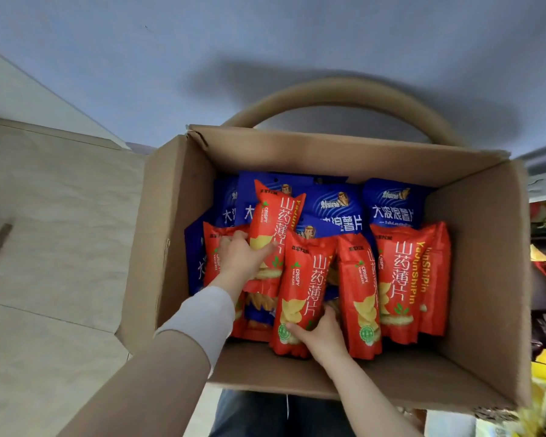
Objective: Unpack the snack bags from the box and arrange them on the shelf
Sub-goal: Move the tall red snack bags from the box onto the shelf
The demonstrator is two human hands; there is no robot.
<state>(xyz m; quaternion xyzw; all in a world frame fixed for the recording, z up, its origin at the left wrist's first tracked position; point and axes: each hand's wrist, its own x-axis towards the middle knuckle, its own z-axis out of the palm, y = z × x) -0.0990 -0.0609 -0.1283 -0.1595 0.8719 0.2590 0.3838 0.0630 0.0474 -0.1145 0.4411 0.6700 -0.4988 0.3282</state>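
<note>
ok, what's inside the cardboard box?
The cardboard box holds red snack bags nearest the person, blue snack bags behind. The left hand grips a raised red bag, the right hand a front red bag. Anything beneath the bags is hidden.

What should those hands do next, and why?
Probably lift both bags up out of the box: the left hand grips the raised red bag, the right hand grips the front red bag near its bottom, and neither is clear of the box walls.

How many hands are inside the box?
2. The left hand grips a raised red bag near the left wall of the box; the right hand holds a second red bag nearer the front. None seems hidden.
</note>
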